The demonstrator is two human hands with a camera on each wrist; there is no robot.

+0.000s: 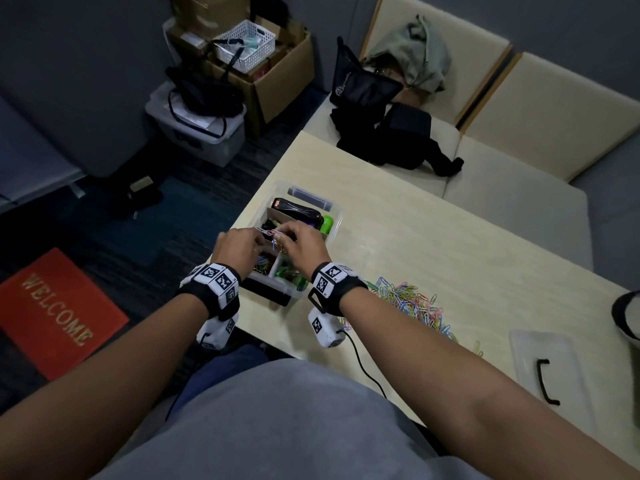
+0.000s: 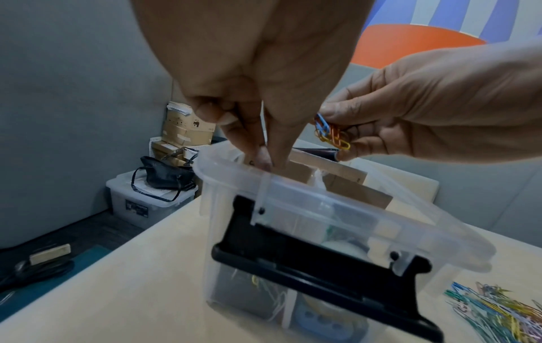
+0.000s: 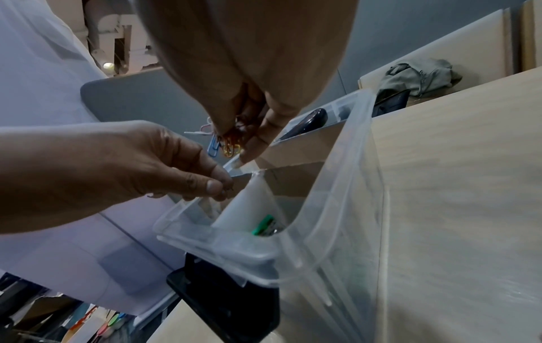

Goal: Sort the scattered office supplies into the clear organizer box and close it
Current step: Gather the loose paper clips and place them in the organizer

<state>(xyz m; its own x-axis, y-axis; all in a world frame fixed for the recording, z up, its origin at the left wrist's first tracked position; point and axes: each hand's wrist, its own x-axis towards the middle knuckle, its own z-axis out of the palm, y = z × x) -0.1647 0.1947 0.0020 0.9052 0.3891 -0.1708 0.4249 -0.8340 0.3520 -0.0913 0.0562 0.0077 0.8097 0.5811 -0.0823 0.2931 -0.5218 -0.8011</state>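
Note:
The clear organizer box (image 1: 277,186) stands open near the table's left edge, its black latch (image 1: 273,298) facing me. Both hands hover over its near compartments. My right hand (image 1: 292,241) pinches a bunch of coloured paper clips (image 2: 331,133), also visible under its fingertips (image 3: 255,143) as paper clips (image 3: 230,145). My left hand (image 1: 254,244) has thumb and fingers pinched on a small clip just above the box rim (image 2: 352,202); that clip barely shows. A black stapler (image 1: 298,209) and a green item (image 1: 327,225) lie in the far compartments.
A loose pile of coloured paper clips (image 1: 412,301) lies on the table right of the box. The clear lid (image 1: 543,368) with a black handle sits at the near right. Bags (image 1: 391,133) rest on the bench beyond. The table edge drops off left of the box.

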